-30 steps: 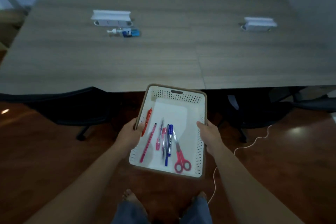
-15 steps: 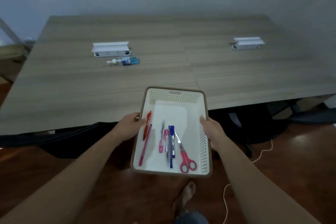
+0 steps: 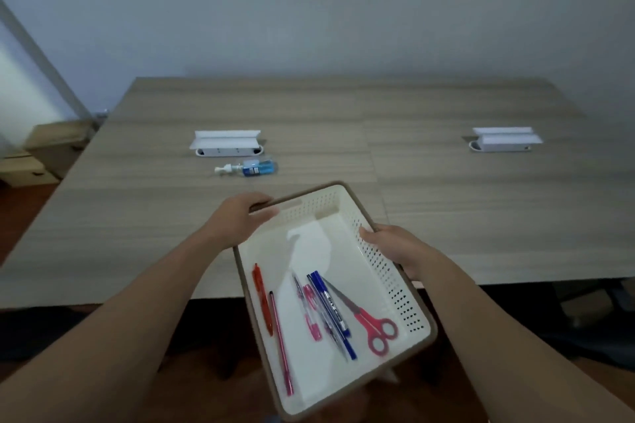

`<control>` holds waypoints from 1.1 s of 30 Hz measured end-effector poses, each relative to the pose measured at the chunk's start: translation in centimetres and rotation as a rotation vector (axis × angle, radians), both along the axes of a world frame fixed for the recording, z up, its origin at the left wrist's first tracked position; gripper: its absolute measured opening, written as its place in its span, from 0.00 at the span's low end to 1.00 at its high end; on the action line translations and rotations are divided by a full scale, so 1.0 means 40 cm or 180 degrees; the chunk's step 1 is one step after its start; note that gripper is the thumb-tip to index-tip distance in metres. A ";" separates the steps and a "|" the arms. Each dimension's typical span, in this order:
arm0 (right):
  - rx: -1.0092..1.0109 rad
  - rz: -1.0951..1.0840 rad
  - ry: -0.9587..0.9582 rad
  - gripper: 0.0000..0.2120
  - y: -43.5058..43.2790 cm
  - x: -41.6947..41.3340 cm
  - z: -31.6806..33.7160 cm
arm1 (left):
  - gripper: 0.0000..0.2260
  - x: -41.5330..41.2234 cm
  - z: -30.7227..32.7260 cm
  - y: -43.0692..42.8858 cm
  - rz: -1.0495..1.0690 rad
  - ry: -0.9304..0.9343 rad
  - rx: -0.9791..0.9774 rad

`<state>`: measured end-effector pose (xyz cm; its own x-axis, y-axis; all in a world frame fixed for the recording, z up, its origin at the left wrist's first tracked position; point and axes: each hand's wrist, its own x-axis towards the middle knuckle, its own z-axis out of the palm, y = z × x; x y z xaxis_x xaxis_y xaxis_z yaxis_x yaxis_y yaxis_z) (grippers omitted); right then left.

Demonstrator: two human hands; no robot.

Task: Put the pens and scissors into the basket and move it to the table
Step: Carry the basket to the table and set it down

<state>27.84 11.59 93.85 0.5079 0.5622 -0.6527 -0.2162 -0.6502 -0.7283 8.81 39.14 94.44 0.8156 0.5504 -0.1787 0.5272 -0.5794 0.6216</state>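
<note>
Perforated cream basket [image 3: 385, 261] — both hands grip it — over woodgrain table [image 3: 137, 216]

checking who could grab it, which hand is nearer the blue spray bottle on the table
Left. The left hand grips the basket's far corner just below the spray bottle; the right hand holds the right rim, farther off.
</note>
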 end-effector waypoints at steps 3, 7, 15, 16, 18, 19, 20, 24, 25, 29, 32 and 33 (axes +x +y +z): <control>-0.0105 0.0342 -0.0158 0.17 0.065 0.061 0.021 | 0.13 0.034 -0.019 0.030 -0.0064 0.0108 0.0421; -0.0117 0.0671 -0.0592 0.19 0.171 0.151 0.033 | 0.13 0.089 -0.040 0.101 0.0165 0.0037 0.0547; -0.0467 0.1108 -0.1576 0.24 0.367 0.338 -0.006 | 0.11 0.263 -0.092 0.288 0.0480 0.0104 0.0713; -0.0561 0.1124 -0.1632 0.24 0.381 0.363 -0.014 | 0.11 0.280 -0.098 0.311 0.0540 0.0117 0.0742; -0.0704 0.1096 -0.1785 0.23 0.399 0.411 -0.029 | 0.10 0.311 -0.109 0.353 0.0638 0.0165 0.0700; -0.0753 0.1076 -0.1862 0.22 0.403 0.429 -0.036 | 0.10 0.326 -0.114 0.371 0.0678 0.0178 0.0643; -0.0813 0.1026 -0.1905 0.21 0.404 0.446 -0.046 | 0.10 0.337 -0.122 0.387 0.0698 0.0191 0.0591; -0.1014 0.0479 -0.1962 0.24 0.404 0.503 -0.100 | 0.08 0.401 -0.162 0.448 0.0795 0.0340 0.0516; -0.1038 0.0288 -0.1946 0.28 0.403 0.510 -0.112 | 0.07 0.411 -0.169 0.453 0.0855 0.0335 0.0473; -0.0939 -0.0534 -0.1361 0.41 0.419 0.532 -0.151 | 0.11 0.455 -0.219 0.466 0.1071 0.0362 0.0248; -0.0845 -0.0428 -0.1039 0.25 0.427 0.543 -0.182 | 0.12 0.486 -0.267 0.469 0.1202 0.0411 -0.0024; -0.0765 -0.0376 -0.0970 0.20 0.431 0.543 -0.187 | 0.12 0.495 -0.285 0.470 0.1238 0.0394 -0.0123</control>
<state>49.57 28.84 86.35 0.7504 0.3381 -0.5680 -0.0973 -0.7935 -0.6008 28.62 57.94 83.04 0.5190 0.8045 -0.2890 0.7746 -0.2996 0.5570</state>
